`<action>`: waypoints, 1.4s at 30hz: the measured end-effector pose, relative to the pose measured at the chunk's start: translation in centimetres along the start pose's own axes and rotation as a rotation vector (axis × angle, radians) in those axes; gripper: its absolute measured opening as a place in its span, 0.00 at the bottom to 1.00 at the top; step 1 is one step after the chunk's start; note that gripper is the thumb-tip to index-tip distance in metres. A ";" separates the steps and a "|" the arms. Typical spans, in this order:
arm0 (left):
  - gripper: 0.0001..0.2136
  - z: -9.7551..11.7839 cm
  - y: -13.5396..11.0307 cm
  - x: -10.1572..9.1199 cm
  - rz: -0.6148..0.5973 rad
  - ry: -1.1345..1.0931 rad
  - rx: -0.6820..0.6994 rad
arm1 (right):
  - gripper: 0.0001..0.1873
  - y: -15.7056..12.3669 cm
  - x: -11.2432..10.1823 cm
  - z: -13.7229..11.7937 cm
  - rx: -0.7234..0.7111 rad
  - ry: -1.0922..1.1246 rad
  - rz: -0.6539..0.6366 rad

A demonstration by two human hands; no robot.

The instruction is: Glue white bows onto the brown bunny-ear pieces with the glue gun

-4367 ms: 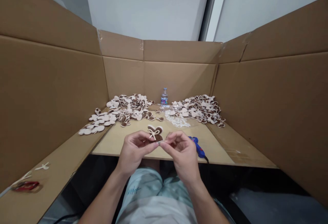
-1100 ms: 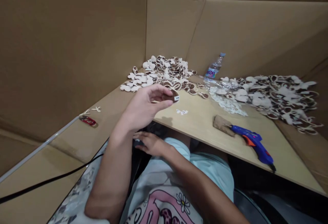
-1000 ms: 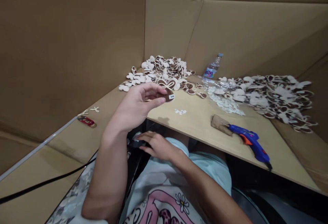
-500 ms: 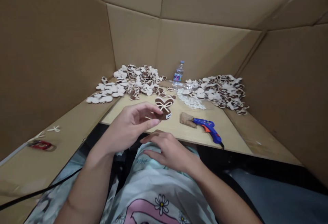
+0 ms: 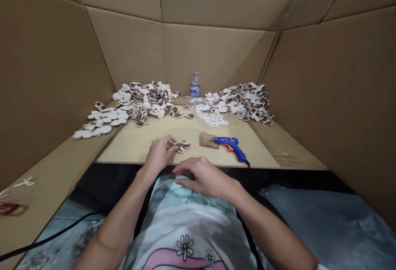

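Observation:
My left hand (image 5: 160,155) presses its fingertips on a small brown-and-cream mouse-ear-shaped piece (image 5: 182,146) with a white tag, low over the plywood board (image 5: 136,146). My right hand (image 5: 202,177) lies open and holds nothing, just behind the board's front edge above my lap. To its upper right stand a blue-and-orange hot glue gun (image 5: 230,146) and a tan fibrous pad (image 5: 207,140). Two large heaps of similar ear-shaped pieces (image 5: 148,101) (image 5: 243,101) lie at the back, with small white bows (image 5: 210,116) between them.
A plastic water bottle (image 5: 194,85) stands at the back of the board. Cardboard walls (image 5: 52,76) surround the work area on three sides. On the left cardboard flap lie a white bow (image 5: 24,182) and a red object (image 5: 8,208). A black cable (image 5: 52,239) runs at lower left.
My view has swung back to centre and tilted down. The tagged piece has dropped from mid-air to just over the board, with my left hand lowered with it.

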State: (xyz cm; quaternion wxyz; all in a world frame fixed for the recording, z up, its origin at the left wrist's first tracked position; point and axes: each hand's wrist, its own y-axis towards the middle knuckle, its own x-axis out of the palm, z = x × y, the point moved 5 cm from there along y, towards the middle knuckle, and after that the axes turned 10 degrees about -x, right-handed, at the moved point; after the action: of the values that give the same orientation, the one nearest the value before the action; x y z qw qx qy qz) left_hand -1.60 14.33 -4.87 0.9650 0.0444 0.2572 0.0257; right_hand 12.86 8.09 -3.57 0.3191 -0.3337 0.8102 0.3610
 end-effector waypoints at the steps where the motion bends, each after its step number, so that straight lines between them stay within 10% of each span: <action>1: 0.04 0.6 -0.3 -0.5 0.034 0.020 0.024 | 0.12 -0.1 0.0 0.2 0.007 0.018 0.003; 8: 0.13 7.8 -5.9 -0.9 -0.212 0.055 0.532 | 0.09 -0.3 -0.4 0.3 -0.017 0.094 0.035; 14: 0.08 9.3 -8.3 0.0 -0.197 0.029 0.819 | 0.06 -0.3 -0.3 -0.6 -0.019 0.025 0.020; 30: 0.07 8.1 -10.2 -3.5 -0.014 0.107 0.640 | 0.11 -1.2 -2.5 -4.2 -0.014 -0.133 -0.033; 42: 0.14 10.6 -13.0 0.3 -0.096 0.047 0.817 | 0.08 -1.3 -1.8 -4.9 0.066 -0.244 -0.045</action>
State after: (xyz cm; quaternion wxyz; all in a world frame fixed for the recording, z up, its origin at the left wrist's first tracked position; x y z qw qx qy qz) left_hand 4.29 0.67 2.91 0.8620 0.4112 0.2701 -0.1224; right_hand 13.51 4.09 -0.04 0.4340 -0.2947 0.7692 0.3650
